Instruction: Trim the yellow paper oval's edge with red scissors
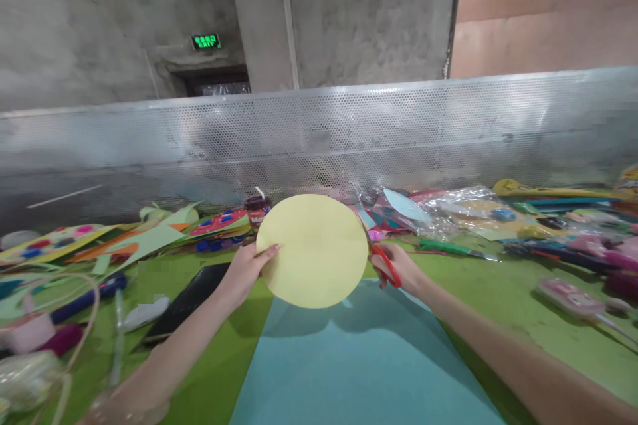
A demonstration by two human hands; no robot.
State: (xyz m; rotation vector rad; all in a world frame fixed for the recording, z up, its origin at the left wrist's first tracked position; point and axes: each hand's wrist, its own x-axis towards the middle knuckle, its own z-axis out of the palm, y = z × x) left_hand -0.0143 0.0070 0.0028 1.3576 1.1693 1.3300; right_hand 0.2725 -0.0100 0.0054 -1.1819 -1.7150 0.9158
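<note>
A pale yellow paper circle (314, 252) is held up in front of me, over a light blue sheet (359, 365). My left hand (252, 262) pinches its left edge, thumb on the near face. In my right hand (396, 265) is a pair of scissors (387, 267) with red handles, my fingers wrapped around the loops. Its blades run up along the circle's right edge and are partly hidden; whether they touch the paper I cannot tell. A small scrap of light blue lies just under the circle.
Paper offcuts (154, 239) pile up at the left, near a black flat object (192, 302). A dark cup with a straw (256, 207) stands behind the circle. A green-handled cutter (448, 248) and plastic wrapping (448, 209) lie at right. A perforated metal panel (319, 133) borders the back.
</note>
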